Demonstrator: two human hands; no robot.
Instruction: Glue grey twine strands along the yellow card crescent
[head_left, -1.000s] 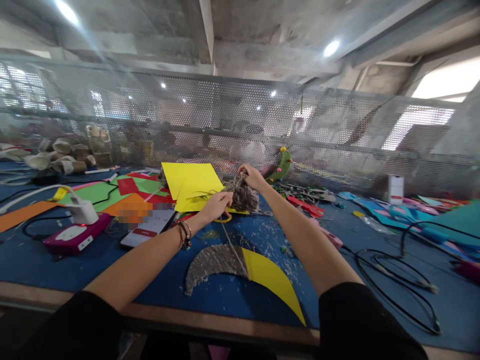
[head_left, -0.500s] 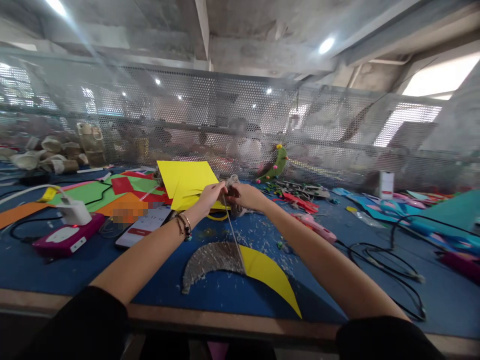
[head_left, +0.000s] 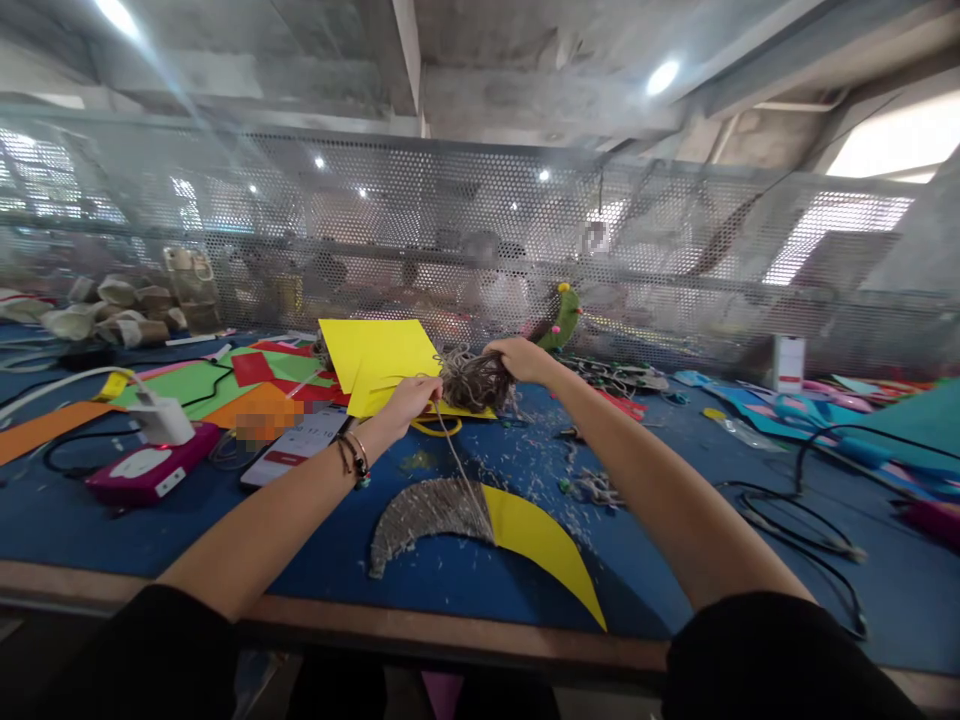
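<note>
A yellow crescent cut-out lies near the front edge, its left half covered with grey yarn. From the edge of that covering a strand of yarn rises to my left hand, whose fingers are pinched round it. Farther back and to the right, my right hand is closed on a tangled bundle of grey yarn. Its fingertips are partly hidden by the bundle. Bits of pale fluff are strewn on the blue table around the crescent.
Yellow sheets stand behind my left hand. To the left are a purple power strip with a white charger and a phone. Black cables curl at right. A green crescent with coloured balls leans against the mesh screen.
My right hand has moved away to the right, drawing the yarn bundle with it. My left hand has shifted slightly left and down, and the strand stays stretched to the crescent.
</note>
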